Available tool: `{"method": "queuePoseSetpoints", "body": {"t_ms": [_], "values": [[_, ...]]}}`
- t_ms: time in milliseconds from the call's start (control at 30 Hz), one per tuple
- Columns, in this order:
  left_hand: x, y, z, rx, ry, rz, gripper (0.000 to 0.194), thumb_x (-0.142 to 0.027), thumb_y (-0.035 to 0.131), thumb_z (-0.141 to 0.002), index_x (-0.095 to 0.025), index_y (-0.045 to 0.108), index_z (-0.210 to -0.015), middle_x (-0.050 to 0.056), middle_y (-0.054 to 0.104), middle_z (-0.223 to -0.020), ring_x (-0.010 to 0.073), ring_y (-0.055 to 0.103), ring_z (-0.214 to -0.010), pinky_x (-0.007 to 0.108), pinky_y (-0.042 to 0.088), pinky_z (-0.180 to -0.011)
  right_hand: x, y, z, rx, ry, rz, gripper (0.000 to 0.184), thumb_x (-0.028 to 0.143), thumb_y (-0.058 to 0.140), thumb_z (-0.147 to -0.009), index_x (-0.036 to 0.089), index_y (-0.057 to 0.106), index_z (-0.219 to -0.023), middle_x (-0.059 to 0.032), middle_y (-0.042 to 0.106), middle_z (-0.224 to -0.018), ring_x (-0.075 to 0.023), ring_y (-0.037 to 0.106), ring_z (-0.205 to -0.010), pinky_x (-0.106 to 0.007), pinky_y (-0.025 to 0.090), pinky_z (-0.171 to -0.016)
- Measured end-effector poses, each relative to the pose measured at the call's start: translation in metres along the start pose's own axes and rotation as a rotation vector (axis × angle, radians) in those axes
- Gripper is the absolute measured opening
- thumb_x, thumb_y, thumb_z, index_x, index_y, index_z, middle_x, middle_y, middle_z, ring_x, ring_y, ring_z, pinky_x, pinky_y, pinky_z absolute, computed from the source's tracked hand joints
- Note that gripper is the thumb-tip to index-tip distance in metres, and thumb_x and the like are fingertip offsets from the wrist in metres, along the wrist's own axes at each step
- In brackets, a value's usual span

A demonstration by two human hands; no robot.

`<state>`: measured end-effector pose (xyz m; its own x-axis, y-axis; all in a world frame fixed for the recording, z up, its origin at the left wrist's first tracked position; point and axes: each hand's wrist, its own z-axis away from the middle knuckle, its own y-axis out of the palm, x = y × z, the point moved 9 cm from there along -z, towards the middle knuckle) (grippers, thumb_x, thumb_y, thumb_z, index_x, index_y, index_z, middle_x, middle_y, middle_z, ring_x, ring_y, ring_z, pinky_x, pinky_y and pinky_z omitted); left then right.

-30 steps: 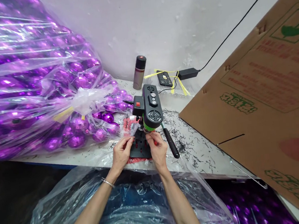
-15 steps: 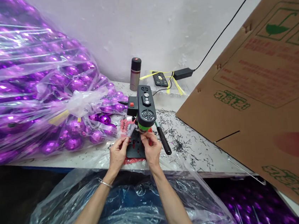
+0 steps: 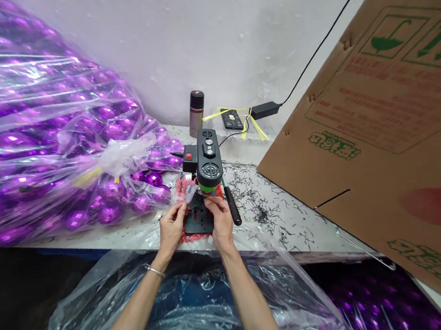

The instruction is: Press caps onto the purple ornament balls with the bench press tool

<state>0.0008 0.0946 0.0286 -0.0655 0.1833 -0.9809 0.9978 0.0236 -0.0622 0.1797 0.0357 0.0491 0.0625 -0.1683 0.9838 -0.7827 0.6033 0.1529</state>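
Observation:
A small black bench drill press (image 3: 209,158) stands on the table, its long handle (image 3: 232,206) hanging down on the right side. My left hand (image 3: 171,228) is at the left edge of the black slotted base (image 3: 197,220), thumb and fingertips pinched together. Just under the green part of the drill head, my right hand (image 3: 220,218) has its fingertips closed in a pinch. Whatever is between the fingers of either hand is too small or hidden to name. Red material (image 3: 196,237) lies under the base. A scrap of clear plastic (image 3: 187,190) is beside it, near my left fingertips.
On the left bulges a clear bag of shiny purple balls (image 3: 117,155). Dark shavings (image 3: 262,202) litter the white tabletop. A spray can (image 3: 197,114) and a power adapter (image 3: 265,110) are by the wall. A large cardboard box (image 3: 381,158) leans on the right. Clear plastic (image 3: 197,319) covers my lap.
The handle sits slightly nearer the drill head than before. My view has shifted a little. Both hands keep about the same pinched pose at the base.

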Motion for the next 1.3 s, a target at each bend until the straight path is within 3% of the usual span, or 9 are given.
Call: {"method": "queuePoseSetpoints", "body": {"t_ms": [267,367,600,733,933,1067,1300], "values": [[0.005,0.000,-0.001,0.007,-0.008,0.017,0.046,-0.061,0.071,-0.080,-0.017,0.079,-0.089,0.006,0.078,-0.079,0.0200,0.071,-0.075,0.030,0.057,-0.074,0.023,-0.004,0.009,-0.024,-0.256,0.203,0.031,0.048,0.061,-0.090,0.022,0.077,-0.094,-0.0076,0.076,-0.096,-0.0209,0.070,-0.095,-0.035,0.057,-0.089],[0.004,0.001,-0.001,0.006,-0.009,0.016,0.045,-0.061,0.070,-0.080,-0.017,0.080,-0.088,0.005,0.078,-0.079,0.0198,0.071,-0.074,0.030,0.057,-0.073,0.024,-0.002,0.011,-0.035,-0.286,0.243,0.031,0.047,0.058,-0.092,0.022,0.076,-0.093,-0.0083,0.076,-0.096,-0.0214,0.070,-0.096,-0.036,0.056,-0.090],[0.006,0.001,0.000,0.010,-0.018,0.011,0.045,-0.060,0.070,-0.080,-0.017,0.079,-0.088,0.006,0.078,-0.080,0.0204,0.071,-0.076,0.030,0.056,-0.076,0.013,-0.001,-0.001,-0.062,-0.219,0.239,0.029,0.046,0.057,-0.090,0.021,0.072,-0.091,-0.0067,0.076,-0.093,-0.0206,0.069,-0.088,-0.035,0.055,-0.088],[0.007,0.002,0.000,0.012,-0.027,0.019,0.045,-0.059,0.069,-0.081,-0.016,0.079,-0.089,0.006,0.078,-0.081,0.0204,0.072,-0.076,0.031,0.056,-0.075,0.003,0.001,-0.007,0.016,-0.133,0.190,0.032,0.050,0.058,-0.087,0.020,0.071,-0.090,-0.0049,0.075,-0.089,-0.0192,0.067,-0.082,-0.034,0.056,-0.082],[0.006,0.004,-0.001,0.031,-0.026,0.028,0.044,-0.060,0.069,-0.081,-0.017,0.079,-0.086,0.006,0.077,-0.079,0.0205,0.071,-0.075,0.030,0.055,-0.074,0.021,-0.006,0.000,0.052,-0.213,0.211,0.027,0.046,0.064,-0.088,0.021,0.072,-0.088,-0.0062,0.074,-0.094,-0.0200,0.067,-0.092,-0.035,0.053,-0.089],[0.007,0.003,0.000,0.024,-0.065,0.028,0.044,-0.059,0.069,-0.080,-0.016,0.080,-0.088,0.006,0.078,-0.082,0.0209,0.071,-0.078,0.031,0.055,-0.077,0.018,-0.004,-0.001,0.065,-0.144,0.146,0.027,0.046,0.067,-0.085,0.020,0.073,-0.084,-0.0042,0.075,-0.086,-0.0192,0.067,-0.086,-0.033,0.052,-0.083],[0.006,0.002,0.001,0.015,-0.061,0.053,0.043,-0.058,0.069,-0.080,-0.017,0.080,-0.088,0.006,0.077,-0.081,0.0202,0.071,-0.076,0.030,0.055,-0.076,0.006,-0.010,-0.001,-0.027,-0.067,0.093,0.028,0.045,0.071,-0.080,0.019,0.078,-0.086,-0.0054,0.078,-0.091,-0.0211,0.068,-0.089,-0.034,0.053,-0.085]]}}
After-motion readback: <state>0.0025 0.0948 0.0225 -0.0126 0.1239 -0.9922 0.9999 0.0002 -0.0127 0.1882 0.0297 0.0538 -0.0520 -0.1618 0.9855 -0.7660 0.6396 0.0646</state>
